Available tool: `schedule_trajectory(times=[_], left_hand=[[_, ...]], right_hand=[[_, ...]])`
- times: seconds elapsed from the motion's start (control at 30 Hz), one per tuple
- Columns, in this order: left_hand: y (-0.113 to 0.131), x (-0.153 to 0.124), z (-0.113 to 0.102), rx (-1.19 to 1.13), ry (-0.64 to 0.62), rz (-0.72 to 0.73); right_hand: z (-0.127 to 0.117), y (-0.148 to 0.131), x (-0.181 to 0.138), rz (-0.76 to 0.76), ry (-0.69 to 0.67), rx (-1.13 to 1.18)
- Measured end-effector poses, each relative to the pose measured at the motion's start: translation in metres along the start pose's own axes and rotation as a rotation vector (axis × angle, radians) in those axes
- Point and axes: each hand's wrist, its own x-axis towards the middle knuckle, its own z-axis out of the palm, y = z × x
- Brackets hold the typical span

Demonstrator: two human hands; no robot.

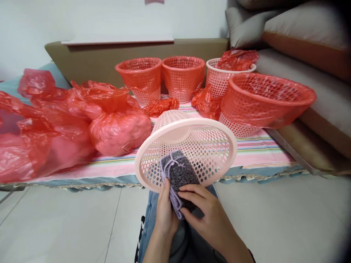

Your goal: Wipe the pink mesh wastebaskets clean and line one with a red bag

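Observation:
A pale pink mesh basket (208, 146) lies tipped on its side toward me, its rim over my lap. A folded grey cloth with lilac edging (179, 173) sticks into its mouth. My left hand (166, 213) grips the cloth's lower left edge. My right hand (205, 212) is closed on the cloth's lower right side, fingers pressed over it.
On the striped mat (257, 149) stand two orange-red mesh baskets (141, 78) (183, 76), a pale one with a red bag (237, 60) in it, and a large tilted basket lined in red plastic (265, 100). Filled red plastic bags (117, 128) pile at left. Cushions (307, 33) at right. Tiled floor below.

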Motion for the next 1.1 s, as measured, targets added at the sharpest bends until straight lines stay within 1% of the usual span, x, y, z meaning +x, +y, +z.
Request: schedule_trajectory(times=[0.13,0.23,0.33,0.4,0.5,0.63,0.8,1.1], left_hand=[[-0.001,0.002,-0.003,-0.005,0.03,0.0],[-0.001,0.002,-0.002,0.0,0.046,0.013],[0.0,0.001,0.001,0.017,0.112,0.026],[0.001,0.0,0.003,0.021,0.144,0.013],[0.002,-0.002,0.006,0.008,0.148,-0.002],[0.004,-0.002,0.009,-0.005,0.136,-0.017],[0.003,-0.002,0.006,-0.008,0.129,-0.005],[0.003,0.0,0.004,-0.039,0.075,-0.075]], right_hand=[[0.006,0.0,0.0,-0.033,0.022,-0.048],[0.01,0.001,-0.001,-0.046,0.1,-0.08],[0.013,0.004,-0.002,-0.057,0.197,-0.075],[0.012,0.005,-0.002,-0.06,0.23,-0.033],[0.01,0.004,-0.002,-0.085,0.218,0.037],[0.008,0.001,-0.001,-0.134,0.221,0.056],[0.008,-0.003,0.0,-0.142,0.237,0.072],[0.009,-0.008,-0.003,-0.117,0.169,0.104]])
